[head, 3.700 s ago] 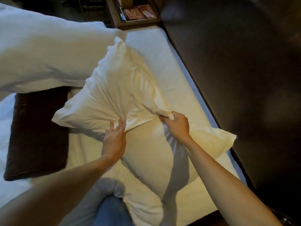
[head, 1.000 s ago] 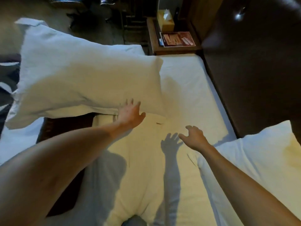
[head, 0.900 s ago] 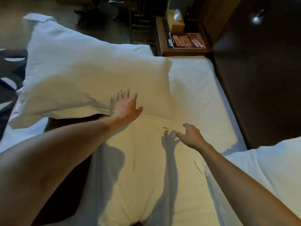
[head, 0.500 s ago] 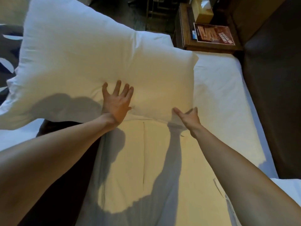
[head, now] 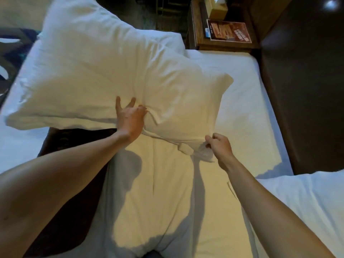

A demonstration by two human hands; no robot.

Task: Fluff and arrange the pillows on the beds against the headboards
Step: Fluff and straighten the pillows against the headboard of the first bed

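My left hand (head: pixel 130 118) bunches a fold of the pillow (head: pixel 111 71); my right hand (head: pixel 219 146) pinches its near hem. Next, I judge: lift, shake, then swing it to the headboard (head: pixel 307 90).

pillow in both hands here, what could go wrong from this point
The right hand pinches only the loose case edge of the pillow, so a tug may pull the case rather than the filling. The left hand bunches fabric, which may leave creases. A wide swing could brush the tissue box on the nightstand.
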